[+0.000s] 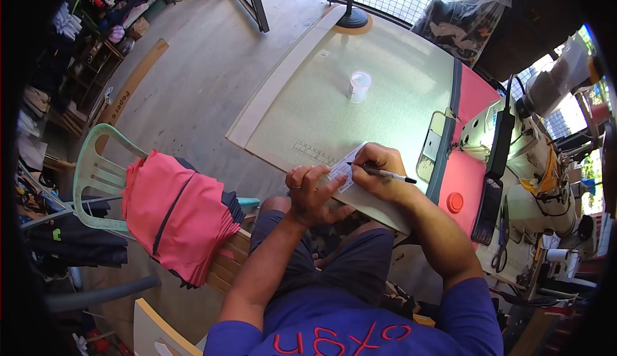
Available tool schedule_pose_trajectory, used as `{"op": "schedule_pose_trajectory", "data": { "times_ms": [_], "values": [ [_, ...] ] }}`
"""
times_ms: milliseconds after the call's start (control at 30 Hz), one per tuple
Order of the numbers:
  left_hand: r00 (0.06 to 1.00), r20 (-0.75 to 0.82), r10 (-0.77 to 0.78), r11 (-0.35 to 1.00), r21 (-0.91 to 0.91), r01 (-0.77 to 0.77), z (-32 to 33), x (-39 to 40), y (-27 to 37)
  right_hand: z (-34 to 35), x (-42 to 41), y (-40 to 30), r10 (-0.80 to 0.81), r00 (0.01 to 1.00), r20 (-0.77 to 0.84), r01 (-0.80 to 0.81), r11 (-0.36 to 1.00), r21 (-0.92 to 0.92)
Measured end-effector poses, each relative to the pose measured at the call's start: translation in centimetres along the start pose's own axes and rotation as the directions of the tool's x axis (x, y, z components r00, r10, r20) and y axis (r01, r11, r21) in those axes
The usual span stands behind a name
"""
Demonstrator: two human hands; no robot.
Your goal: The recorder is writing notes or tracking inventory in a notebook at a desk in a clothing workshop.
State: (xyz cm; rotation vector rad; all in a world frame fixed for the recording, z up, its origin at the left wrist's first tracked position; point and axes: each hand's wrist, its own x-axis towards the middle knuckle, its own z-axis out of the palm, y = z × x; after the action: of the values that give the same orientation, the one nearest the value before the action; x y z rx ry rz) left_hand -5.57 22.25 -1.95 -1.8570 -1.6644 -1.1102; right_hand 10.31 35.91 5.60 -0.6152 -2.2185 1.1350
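A ballpoint pen (385, 172) with a dark cap end is gripped in my right hand (381, 168), its tip touching a small white paper slip (343, 168) that bears handwriting. The slip lies near the front edge of a pale sewing-machine table (313, 100). My left hand (313, 189), wearing a ring, holds the slip down with its fingers from the left side. Its thumb is spread away along the table edge. A ruler scale (313, 153) is marked on the tabletop beside the slip.
A translucent cup (360, 87) stands mid-table. At right are a sewing machine (511, 139), pink fabric (462, 182), a red lid (454, 202), a phone (486, 211) and scissors (502, 240). Pink garment pieces (178, 216) are stacked beside a green plastic chair (96, 182) at left.
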Motion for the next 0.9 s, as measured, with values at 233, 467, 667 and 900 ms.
{"op": "schedule_pose_trajectory", "data": {
  "times_ms": [233, 467, 667, 900],
  "values": [
    [1.0, 0.004, 0.005, 1.0, 0.004, -0.005, -0.04, 0.05, 0.1, -0.01, -0.03, 0.16, 0.021, 1.0, 0.003, -0.021, 1.0, 0.01],
    [1.0, 0.007, 0.001, 1.0, 0.01, -0.001, -0.02, -0.14, 0.0, -0.1, 0.05, -0.2, 0.041, 0.999, 0.011, -0.041, 0.999, 0.007],
    [1.0, -0.001, -0.001, 1.0, 0.005, 0.001, 0.13, -0.21, -0.04, -0.33, 0.0, -0.05, 0.045, 0.999, -0.01, -0.045, 0.999, 0.013],
    [1.0, -0.01, -0.001, 1.0, -0.001, 0.001, 0.17, -0.23, -0.07, -0.39, 0.13, 0.16, 0.019, 0.998, -0.055, -0.02, 1.0, -0.021]
  ]
}}
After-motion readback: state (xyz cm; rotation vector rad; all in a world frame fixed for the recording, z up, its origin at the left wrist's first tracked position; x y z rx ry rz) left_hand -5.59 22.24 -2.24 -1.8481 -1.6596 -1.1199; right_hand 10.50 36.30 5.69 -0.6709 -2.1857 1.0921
